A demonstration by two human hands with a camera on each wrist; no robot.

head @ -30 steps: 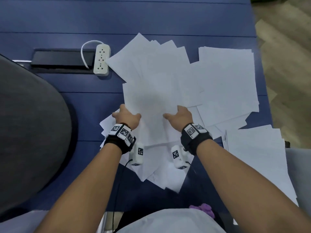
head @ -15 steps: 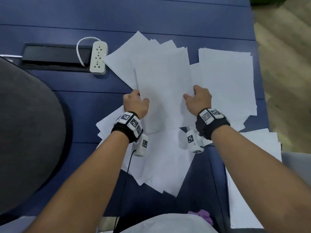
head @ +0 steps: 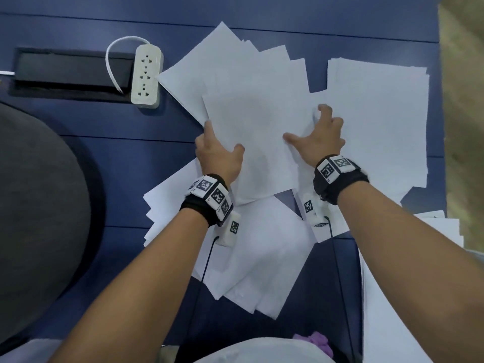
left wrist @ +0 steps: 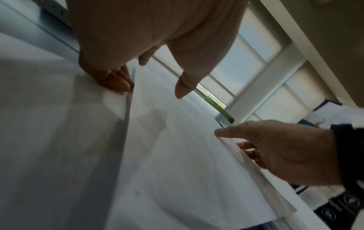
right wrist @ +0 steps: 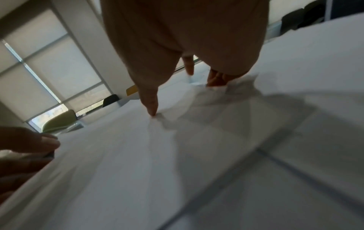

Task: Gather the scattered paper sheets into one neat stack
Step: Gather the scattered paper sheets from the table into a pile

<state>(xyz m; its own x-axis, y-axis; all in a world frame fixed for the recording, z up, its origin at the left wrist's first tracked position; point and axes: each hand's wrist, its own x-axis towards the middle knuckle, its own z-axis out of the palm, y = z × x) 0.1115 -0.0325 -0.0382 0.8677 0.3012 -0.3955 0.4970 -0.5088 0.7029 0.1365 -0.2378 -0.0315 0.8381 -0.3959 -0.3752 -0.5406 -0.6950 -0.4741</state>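
White paper sheets lie scattered on the blue table [head: 104, 142]. I hold a small bundle of sheets [head: 262, 142] over the middle of the spread. My left hand [head: 217, 153] grips its left edge, thumb on top and fingers at the edge [left wrist: 116, 80]. My right hand [head: 317, 134] grips the right edge, its thumb [right wrist: 151, 107] pressing on top with the fingers curled round the side. Loose sheets fan out at the back [head: 230, 66], at the right [head: 379, 113], near my body [head: 262, 258] and at the near right [head: 392, 310].
A white power strip [head: 146, 74] with its cable lies at the back left beside a black cable slot [head: 68, 70]. A large grey rounded object [head: 39, 218] covers the left side. The table's right edge meets wooden floor [head: 463, 127]. Something purple [head: 314, 339] sits near my lap.
Both hands have carried the bundle away from my body, over the back sheets. The right hand's fingers now spread along the bundle's right edge.
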